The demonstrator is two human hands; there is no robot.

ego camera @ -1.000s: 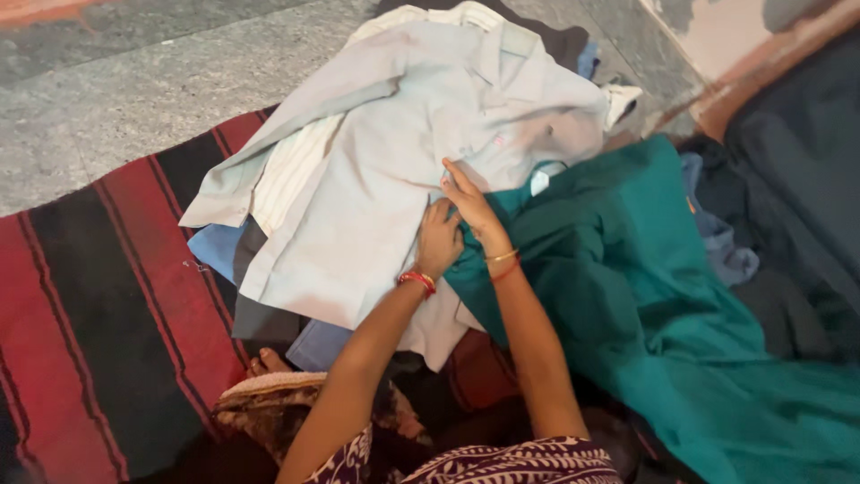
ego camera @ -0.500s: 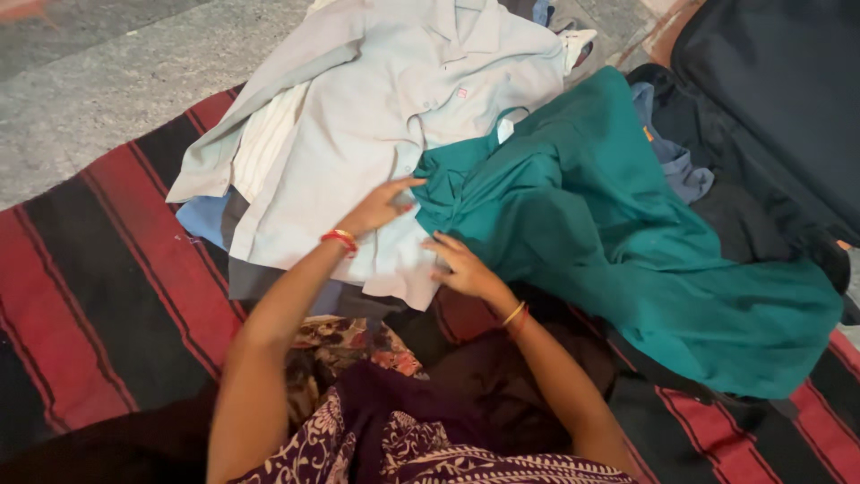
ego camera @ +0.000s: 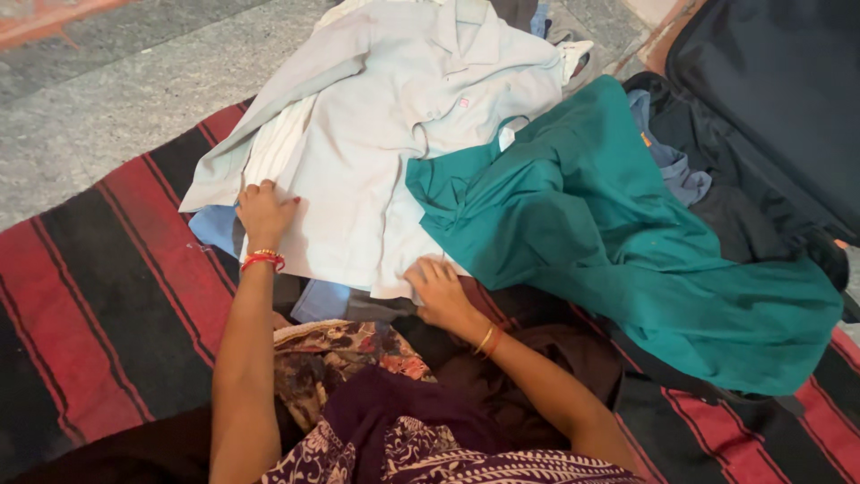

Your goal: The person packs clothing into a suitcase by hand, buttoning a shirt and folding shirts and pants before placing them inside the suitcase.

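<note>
A pale grey collared shirt [ego camera: 376,134] lies spread on top of a heap of clothes. My left hand [ego camera: 264,213] rests on its lower left hem, fingers curled over the edge. At the hem's lower right corner my right hand [ego camera: 436,291] grips the cloth. A teal garment [ego camera: 609,233] lies crumpled to the right, overlapping the shirt's side. Both wrists carry red and gold bangles.
A red and black striped mat [ego camera: 98,296] covers the floor under the heap, with grey stone floor [ego camera: 107,99] beyond. Blue and dark clothes [ego camera: 313,300] show under the shirt. A dark open suitcase [ego camera: 779,99] sits at the right. My patterned skirt [ego camera: 376,403] fills the bottom.
My left hand slid from the teal garment's edge to the shirt's lower left hem. My right hand dropped down to the lower right corner of the shirt.
</note>
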